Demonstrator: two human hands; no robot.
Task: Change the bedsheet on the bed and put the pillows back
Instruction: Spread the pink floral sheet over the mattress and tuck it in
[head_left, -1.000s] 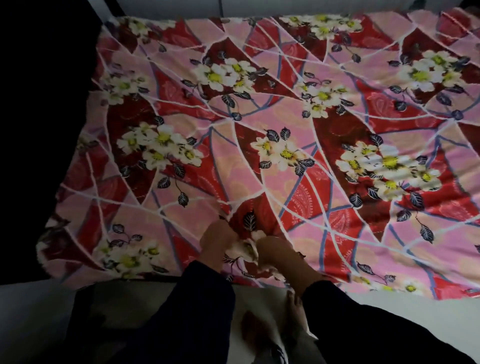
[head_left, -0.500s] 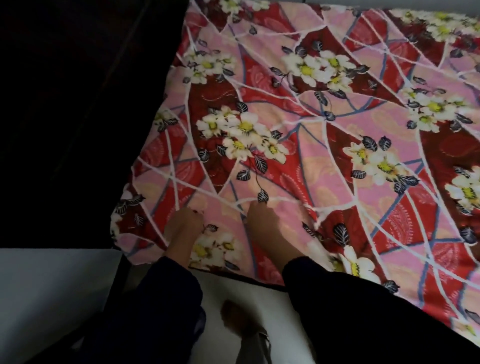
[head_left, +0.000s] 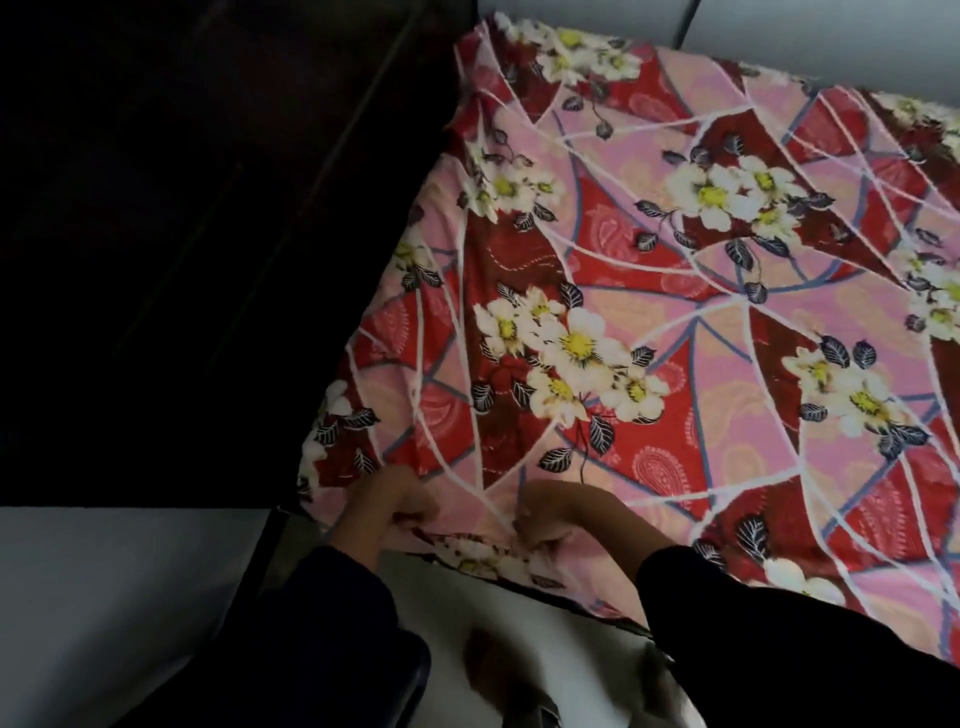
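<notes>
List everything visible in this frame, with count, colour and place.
bedsheet: one, red and pink with white flowers, spread flat, centre and right.
floor: pale grey, lower left.
wall: pale grey, top right.
dark furniture: one, black, left of the bedsheet; kind unclear.
sleeves: two, dark, bottom.
foot: one, blurred, bottom centre.
left hand: grips the bedsheet's near edge.
right hand: grips the same edge, alongside.

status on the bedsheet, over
Left hand and right hand both grip near edge of floral bedsheet. Sheet spread flat. No pillows in view.
</notes>
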